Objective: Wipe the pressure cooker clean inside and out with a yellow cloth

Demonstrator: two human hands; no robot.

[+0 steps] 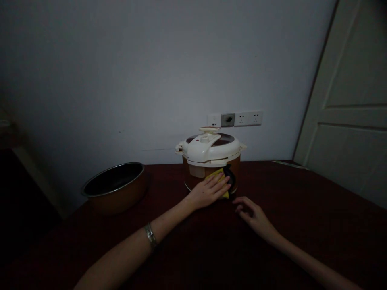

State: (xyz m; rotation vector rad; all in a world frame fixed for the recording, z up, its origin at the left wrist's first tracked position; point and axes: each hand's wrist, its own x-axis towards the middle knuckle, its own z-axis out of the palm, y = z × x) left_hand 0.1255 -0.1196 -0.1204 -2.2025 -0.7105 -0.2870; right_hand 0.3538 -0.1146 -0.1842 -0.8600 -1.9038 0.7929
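A white-lidded electric pressure cooker (211,151) with a brown body stands against the wall. My left hand (208,191), wearing a bracelet (150,235) at the wrist, reaches across to its front. Under the fingers, a yellow cloth (225,195) is held against the cooker's front panel; most of it is covered by the hand. Next to it shows a dark, rounded control panel (230,177), partly hidden. My right hand (254,219) is just right of the cooker's base, fingers loosely bent and apart, with nothing in them.
An inner pot (117,197), brown outside and dark inside, sits on the left of the dark red table (193,249). Wall sockets (248,118) are behind the cooker. A pale door (347,100) rises at the right.
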